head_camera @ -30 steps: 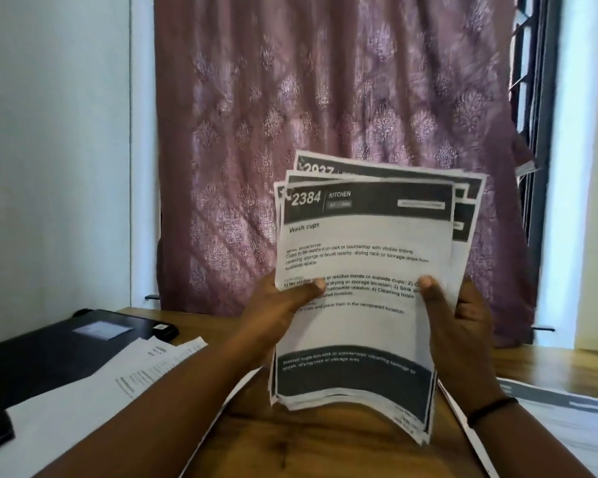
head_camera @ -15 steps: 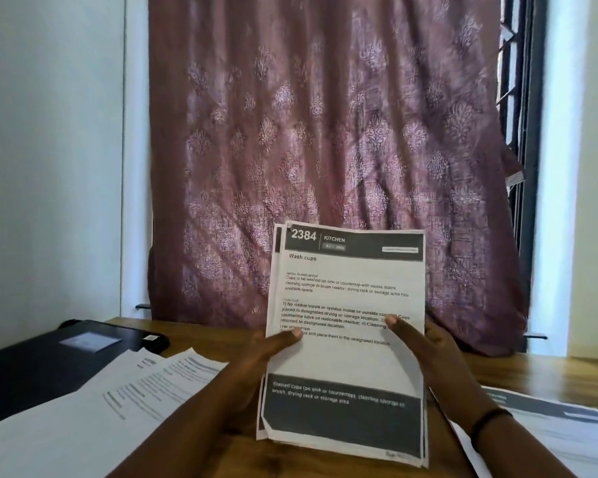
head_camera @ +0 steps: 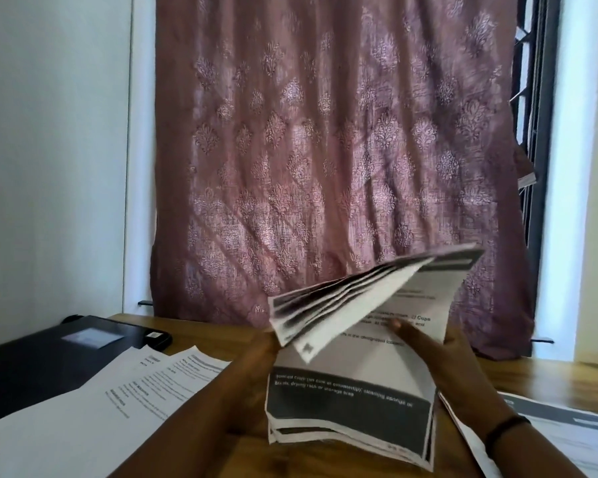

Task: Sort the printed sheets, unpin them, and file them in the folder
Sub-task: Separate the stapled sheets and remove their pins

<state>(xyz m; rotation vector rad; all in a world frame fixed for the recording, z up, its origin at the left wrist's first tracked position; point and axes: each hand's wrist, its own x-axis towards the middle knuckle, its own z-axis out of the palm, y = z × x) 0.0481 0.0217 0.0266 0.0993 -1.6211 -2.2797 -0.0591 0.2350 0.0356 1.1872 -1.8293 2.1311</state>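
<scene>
The stack of printed sheets (head_camera: 349, 401) stands nearly upright above the near middle of the wooden bench (head_camera: 549, 377), its bottom edge curling close to the wood. The upper part of the front pages is folded over toward the left, so a fan of dark-banded page edges juts out at the top left while one page behind stays up against the curtain. The lower dark band with white lettering faces the person.

The left hand (head_camera: 256, 353) holds the stack from its left edge, mostly hidden behind the folded pages; how its fingers lie I cannot tell. The right hand (head_camera: 439, 360) grips the right side, thumb pressed across the front of the page and the fingers wrapped behind, pinching the sheets between them. A dark band (head_camera: 506, 427) circles that wrist.

To the left, loose white papers (head_camera: 125, 391) spread over the bench, overlapping the near edge of a black folder (head_camera: 52, 357) that lies flat at the far left. Another printed sheet (head_camera: 567, 429) lies flat at the right, just beside the right forearm. Bare wood shows below and right of the stack, giving open room there.

Behind the bench hangs a mauve patterned curtain (head_camera: 325, 150), with a white wall (head_camera: 49, 150) to its left and a dark window frame (head_camera: 539, 132) at its right.
</scene>
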